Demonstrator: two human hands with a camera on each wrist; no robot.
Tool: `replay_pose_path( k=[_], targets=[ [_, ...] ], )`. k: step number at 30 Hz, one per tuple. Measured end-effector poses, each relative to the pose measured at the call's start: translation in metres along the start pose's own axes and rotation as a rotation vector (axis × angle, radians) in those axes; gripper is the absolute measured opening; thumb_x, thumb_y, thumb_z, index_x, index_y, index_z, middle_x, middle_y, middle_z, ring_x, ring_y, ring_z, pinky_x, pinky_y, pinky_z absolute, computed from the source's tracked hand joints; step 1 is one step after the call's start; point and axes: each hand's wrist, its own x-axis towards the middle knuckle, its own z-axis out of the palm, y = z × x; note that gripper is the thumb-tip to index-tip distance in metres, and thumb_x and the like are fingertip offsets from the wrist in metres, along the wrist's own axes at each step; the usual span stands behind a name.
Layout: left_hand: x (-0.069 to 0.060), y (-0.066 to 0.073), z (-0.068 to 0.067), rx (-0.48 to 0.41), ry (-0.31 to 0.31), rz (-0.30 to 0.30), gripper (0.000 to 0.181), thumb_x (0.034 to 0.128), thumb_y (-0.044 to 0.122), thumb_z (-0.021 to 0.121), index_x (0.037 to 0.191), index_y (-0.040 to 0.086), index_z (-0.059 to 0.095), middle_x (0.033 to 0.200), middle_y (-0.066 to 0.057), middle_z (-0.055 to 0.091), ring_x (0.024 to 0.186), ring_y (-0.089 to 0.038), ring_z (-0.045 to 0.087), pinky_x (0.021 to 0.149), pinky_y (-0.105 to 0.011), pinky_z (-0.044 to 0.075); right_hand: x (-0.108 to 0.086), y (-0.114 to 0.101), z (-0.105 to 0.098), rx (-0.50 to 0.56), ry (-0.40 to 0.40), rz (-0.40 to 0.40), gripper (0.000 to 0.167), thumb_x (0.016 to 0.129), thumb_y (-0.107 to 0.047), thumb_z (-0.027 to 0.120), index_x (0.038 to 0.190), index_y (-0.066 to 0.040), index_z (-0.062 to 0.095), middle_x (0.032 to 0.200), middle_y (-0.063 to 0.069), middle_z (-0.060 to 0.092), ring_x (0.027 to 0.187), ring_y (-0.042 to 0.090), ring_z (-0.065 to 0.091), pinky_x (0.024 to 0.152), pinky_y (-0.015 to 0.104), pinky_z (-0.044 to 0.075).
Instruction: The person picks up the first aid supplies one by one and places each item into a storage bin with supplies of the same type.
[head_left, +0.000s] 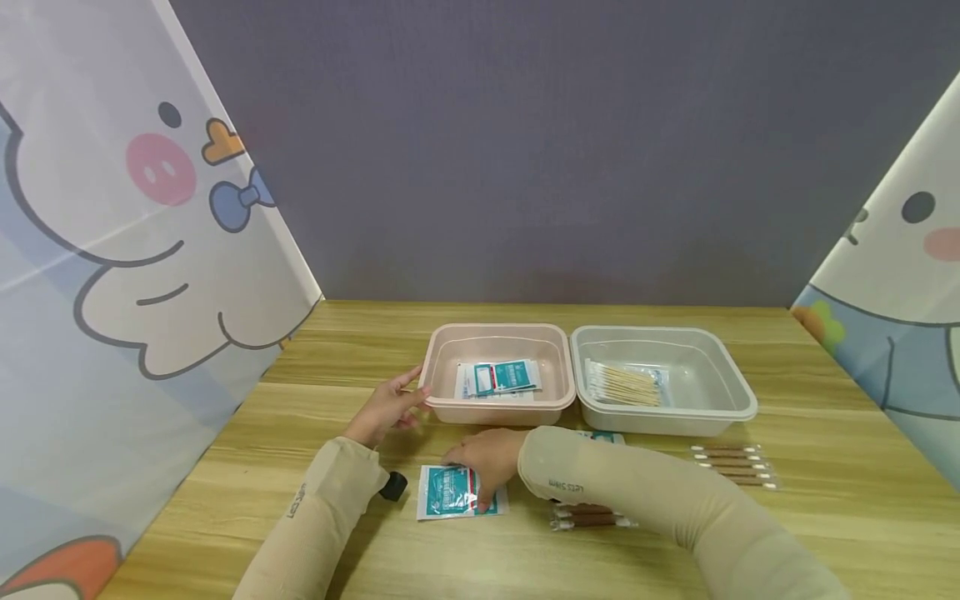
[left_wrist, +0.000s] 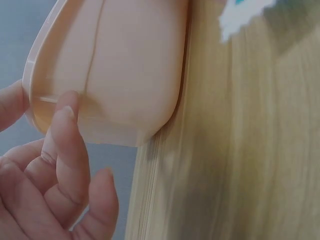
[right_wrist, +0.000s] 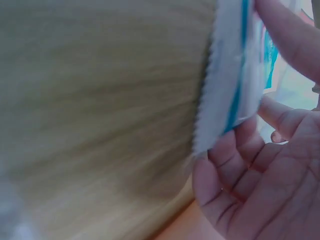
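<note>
We count one pink tray and one white tray toward the bench's back edge. Left hand pinches pink rim; right hand pinches at least one teal packet, just frontward, in from the left edge.

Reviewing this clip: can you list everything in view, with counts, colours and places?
Table: 1, yellow-brown wood grain, below everything
Pink bin: 1, pale pink, mid-table
Grey bin: 1, light grey, right of pink bin
Binned packets: count unclear, teal and white, in pink bin
Light swabs: uncounted bundle, tan, in grey bin
Loose packets: at least 2, teal and white, before the bins
Brown swabs: two groups, brown with white tips, before grey bin
Back panel: 1, dark grey, behind
Cartoon panels: 2, multicoloured, both sides
Left hand: 1, bare, at pink bin's rim
Right hand: 1, bare, gripping a loose packet
Sleeves: 2, beige, on both arms
</note>
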Motion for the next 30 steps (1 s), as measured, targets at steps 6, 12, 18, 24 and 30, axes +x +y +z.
replay_pose_path(
  k=[6,12,18,24,30],
  targets=[
    [0.001,0.001,0.000,0.000,-0.003,-0.001,0.057,0.0978,0.019,0.057,0.149,0.009,0.034,0.089,-0.015,0.068,0.052,-0.014,0.055,0.055,-0.027,0.044,-0.005,0.005,-0.002,0.081,0.043,-0.103,0.056,0.077,-0.020,0.081,0.129,-0.016,0.059,0.120,-0.005,0.059,0.108,0.004,0.052,0.094,0.020,0.039],
    [0.000,0.002,0.001,-0.003,-0.028,-0.003,0.058,0.0977,0.019,0.057,0.149,0.009,0.033,0.088,-0.012,0.068,0.053,-0.014,0.055,0.056,-0.027,0.046,-0.025,0.014,-0.005,0.221,0.097,-0.134,0.030,0.082,-0.008,0.075,0.110,-0.011,0.066,0.083,-0.010,0.052,0.075,0.001,0.045,0.071,0.016,0.040],
    [0.000,0.003,0.000,-0.007,-0.008,-0.011,0.058,0.0976,0.020,0.057,0.149,0.010,0.033,0.086,-0.010,0.068,0.053,-0.014,0.055,0.057,-0.028,0.046,-0.045,0.018,-0.009,0.314,0.198,-0.111,0.018,0.085,-0.006,0.071,0.102,-0.010,0.068,0.078,-0.009,0.050,0.072,0.003,0.044,0.068,0.018,0.040],
    [-0.001,0.001,-0.001,-0.025,-0.024,-0.005,0.059,0.0974,0.020,0.058,0.150,0.009,0.032,0.087,-0.012,0.069,0.053,-0.014,0.056,0.057,-0.028,0.046,-0.056,0.020,-0.006,0.399,0.273,-0.100,0.008,0.087,-0.008,0.069,0.093,-0.012,0.067,0.078,-0.011,0.055,0.072,0.001,0.046,0.068,0.019,0.043],
    [-0.001,0.000,-0.001,-0.035,-0.028,-0.001,0.059,0.0974,0.020,0.058,0.149,0.008,0.033,0.087,-0.012,0.069,0.050,-0.012,0.055,0.054,-0.027,0.046,-0.067,0.028,-0.007,0.528,0.342,-0.052,0.002,0.090,-0.014,0.068,0.091,-0.012,0.069,0.073,-0.013,0.051,0.067,0.000,0.044,0.062,0.020,0.041]
  ],
)
